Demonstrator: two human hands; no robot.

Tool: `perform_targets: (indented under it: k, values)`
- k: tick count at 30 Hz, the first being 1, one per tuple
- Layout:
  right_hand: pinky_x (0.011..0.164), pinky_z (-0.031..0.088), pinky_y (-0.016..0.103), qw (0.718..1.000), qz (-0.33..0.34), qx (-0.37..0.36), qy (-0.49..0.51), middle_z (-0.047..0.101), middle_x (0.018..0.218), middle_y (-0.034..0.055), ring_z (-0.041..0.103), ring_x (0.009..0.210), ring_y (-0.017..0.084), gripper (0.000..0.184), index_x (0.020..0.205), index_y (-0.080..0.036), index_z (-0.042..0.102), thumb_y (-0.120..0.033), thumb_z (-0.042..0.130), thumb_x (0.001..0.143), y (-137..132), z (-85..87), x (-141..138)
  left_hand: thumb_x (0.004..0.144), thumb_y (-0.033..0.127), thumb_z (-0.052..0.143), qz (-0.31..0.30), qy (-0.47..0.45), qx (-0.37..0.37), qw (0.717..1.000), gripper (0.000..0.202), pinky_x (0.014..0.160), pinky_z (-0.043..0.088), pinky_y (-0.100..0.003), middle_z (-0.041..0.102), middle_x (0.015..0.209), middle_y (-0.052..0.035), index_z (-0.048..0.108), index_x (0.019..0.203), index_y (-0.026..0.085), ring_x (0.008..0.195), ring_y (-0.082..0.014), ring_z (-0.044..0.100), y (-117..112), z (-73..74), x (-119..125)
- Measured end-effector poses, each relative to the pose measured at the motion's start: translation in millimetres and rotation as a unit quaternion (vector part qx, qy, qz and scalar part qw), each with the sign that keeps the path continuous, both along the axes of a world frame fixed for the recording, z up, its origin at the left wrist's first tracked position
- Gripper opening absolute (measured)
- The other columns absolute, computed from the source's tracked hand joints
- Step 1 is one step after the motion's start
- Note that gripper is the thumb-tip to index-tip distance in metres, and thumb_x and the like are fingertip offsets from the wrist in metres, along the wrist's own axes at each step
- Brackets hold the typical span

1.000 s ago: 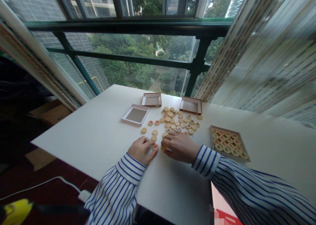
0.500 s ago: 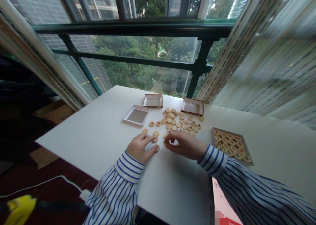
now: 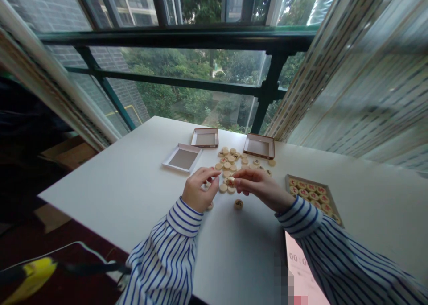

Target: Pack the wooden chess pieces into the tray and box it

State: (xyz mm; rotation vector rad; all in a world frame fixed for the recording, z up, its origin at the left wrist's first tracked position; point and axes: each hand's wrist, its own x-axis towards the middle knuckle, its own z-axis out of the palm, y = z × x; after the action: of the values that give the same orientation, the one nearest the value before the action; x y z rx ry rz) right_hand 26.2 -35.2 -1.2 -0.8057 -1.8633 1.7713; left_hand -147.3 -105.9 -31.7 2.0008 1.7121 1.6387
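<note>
Round wooden chess pieces [image 3: 230, 160] lie scattered on the white table [image 3: 140, 184]. My left hand [image 3: 197, 189] hovers above them with its fingers curled, thumb and forefinger pinched together. My right hand [image 3: 259, 187] is raised beside it, its fingertips pinching a small pale piece [image 3: 232, 179]. The two hands almost meet over the pile. One loose piece [image 3: 238, 204] with a dark mark rests on the table just below my right hand. Another piece [image 3: 210, 205] peeks out under my left wrist.
A tray [image 3: 329, 195] filled with several pieces stands at the right. Three empty box parts lie behind the pile: a white-rimmed one [image 3: 183, 158] and two brown ones [image 3: 205, 138] [image 3: 259, 146]. A window railing runs along the back. A timer screen [image 3: 301, 265] shows near my right sleeve.
Both hands have lifted off the table and moved toward the pile. My right hand picked up a piece. A dark-marked piece now lies free where the hands were.
</note>
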Motion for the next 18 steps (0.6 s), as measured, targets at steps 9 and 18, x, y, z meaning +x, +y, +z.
perform_targets:
  k: [9,18]
  values:
    - [0.053,0.037,0.023,0.997,0.003,-0.068,0.036,0.059,0.065,-0.0002,0.053,0.059,0.009,0.027,0.088,-0.015,0.061,-0.037,0.065,0.072,0.9,-4.8,2.5,0.071,0.023,0.065,-0.068,0.017,0.024,0.997,0.031,0.066,0.051,-0.028,0.065,0.086,-0.0049,0.059,0.101,0.017,0.067,-0.0113,0.057,-3.8,-10.3,4.2]
    - [0.052,0.037,0.022,0.998,0.008,-0.061,0.029,0.058,0.062,-0.0020,0.052,0.056,0.008,0.023,0.085,-0.015,0.060,-0.034,0.064,0.073,-3.1,-3.5,-0.3,0.071,0.022,0.066,-0.086,0.023,0.044,0.995,0.026,0.065,0.052,-0.028,0.065,0.086,-0.0065,0.062,0.096,0.017,0.070,-0.0124,0.058,-2.0,-10.4,6.8]
